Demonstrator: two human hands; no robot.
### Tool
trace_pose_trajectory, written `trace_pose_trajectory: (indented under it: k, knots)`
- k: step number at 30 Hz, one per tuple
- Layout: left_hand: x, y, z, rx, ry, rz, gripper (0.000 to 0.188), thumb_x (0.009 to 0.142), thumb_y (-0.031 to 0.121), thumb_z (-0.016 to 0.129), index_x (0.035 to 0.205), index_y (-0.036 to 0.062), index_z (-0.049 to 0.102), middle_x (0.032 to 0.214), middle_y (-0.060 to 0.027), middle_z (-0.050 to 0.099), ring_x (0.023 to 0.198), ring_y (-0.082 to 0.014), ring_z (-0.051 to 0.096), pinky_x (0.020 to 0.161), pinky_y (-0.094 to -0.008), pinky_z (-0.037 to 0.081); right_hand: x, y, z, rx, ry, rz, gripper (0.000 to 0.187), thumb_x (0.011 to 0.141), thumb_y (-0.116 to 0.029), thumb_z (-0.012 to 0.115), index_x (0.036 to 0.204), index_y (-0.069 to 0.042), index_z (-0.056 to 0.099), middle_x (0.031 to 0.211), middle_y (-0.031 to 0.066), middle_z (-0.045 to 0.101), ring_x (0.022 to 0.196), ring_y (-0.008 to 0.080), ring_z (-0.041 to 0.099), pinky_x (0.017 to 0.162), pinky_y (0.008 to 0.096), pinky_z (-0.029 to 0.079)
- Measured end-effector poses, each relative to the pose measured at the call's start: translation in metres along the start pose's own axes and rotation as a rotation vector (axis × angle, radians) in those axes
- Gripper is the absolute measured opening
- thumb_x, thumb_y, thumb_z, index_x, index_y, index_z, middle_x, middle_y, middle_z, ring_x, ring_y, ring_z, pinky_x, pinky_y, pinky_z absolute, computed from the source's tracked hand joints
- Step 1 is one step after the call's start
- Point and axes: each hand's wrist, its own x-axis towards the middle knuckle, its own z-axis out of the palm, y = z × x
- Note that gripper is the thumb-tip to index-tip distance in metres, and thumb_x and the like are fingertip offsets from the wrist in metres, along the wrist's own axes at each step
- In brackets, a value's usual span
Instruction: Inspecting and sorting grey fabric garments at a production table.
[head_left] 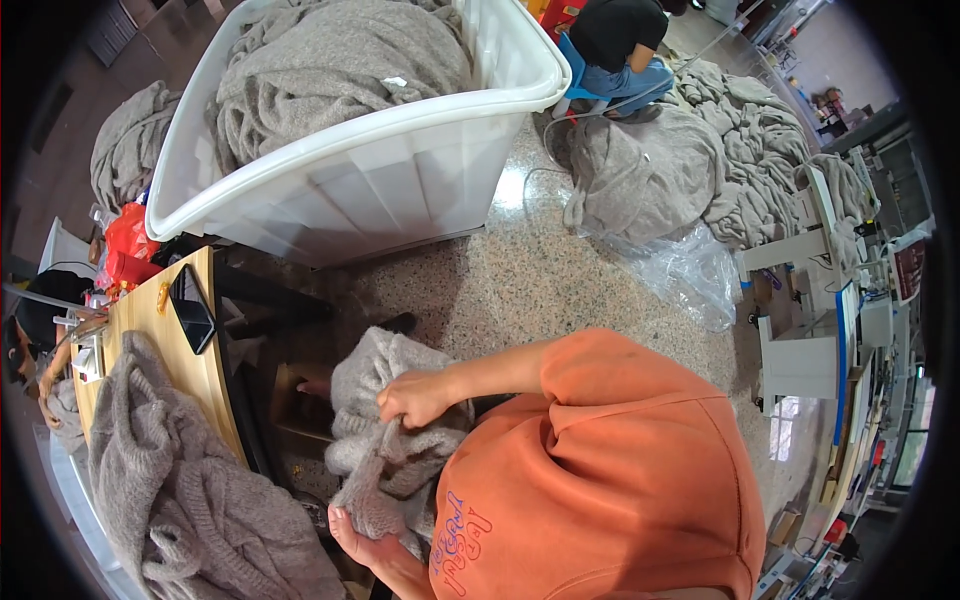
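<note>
Person at far left [52,320]: cut off by dark rim.
Tabletop [140,312]: partly buried under knit pile [185,500].
Cardboard box [292,408]: half hidden, hard to see into.
Left hand [364,543]: holding a lower fold, with most fingers lost under cloth.
Grey knit piece [372,365]: between both hands, too bunched to make out its shape.
Right hand [412,397]: curled tight on an upper fold.
Seated person [615,45]: cut off at top edge.

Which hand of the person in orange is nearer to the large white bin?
The right hand. It grips the grey knit cloth on the side toward the white bin, apart from it. The left hand is at the cloth's opposite side, farther from the bin.
</note>
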Motion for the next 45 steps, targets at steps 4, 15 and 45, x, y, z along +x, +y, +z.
trace_pose_trajectory:
  k: [4,15,45]
  knots:
    - [-0.003,0.001,-0.003,0.105,0.268,0.039,0.039,0.077,0.024,0.055,0.107,0.0002,0.052,0.103,-0.0109,0.057,0.094,-0.0271,0.053,0.082,-0.0406,0.042,-0.004,0.01,0.004,0.098,0.33,-0.165,0.024,0.058,-0.001,0.052,0.082,-0.004,0.056,0.084,0.0105,0.054,0.08,0.0287,0.052,0.068,0.0381,0.042]
    - [-0.006,0.008,0.004,-0.245,-0.039,0.078,0.014,0.076,0.009,0.053,0.085,-0.0018,0.054,0.085,-0.0141,0.061,0.075,-0.0223,0.06,0.072,-0.032,0.047,-0.002,-0.001,0.001,-0.026,0.303,0.041,0.023,0.066,0.004,0.05,0.087,-0.004,0.057,0.088,0.0097,0.058,0.089,0.0267,0.054,0.078,0.0368,0.041]
    - [-0.004,-0.014,0.034,0.1,0.062,-0.002,0.005,0.079,0.002,0.058,0.076,-0.0021,0.06,0.065,0.001,0.056,0.055,-0.0029,0.045,0.049,-0.0175,0.036,0.028,-0.067,0.016,-0.063,0.244,-0.496,0.019,0.06,0.001,0.058,0.079,-0.003,0.056,0.076,0.0071,0.054,0.059,0.0215,0.053,0.052,0.0313,0.043]
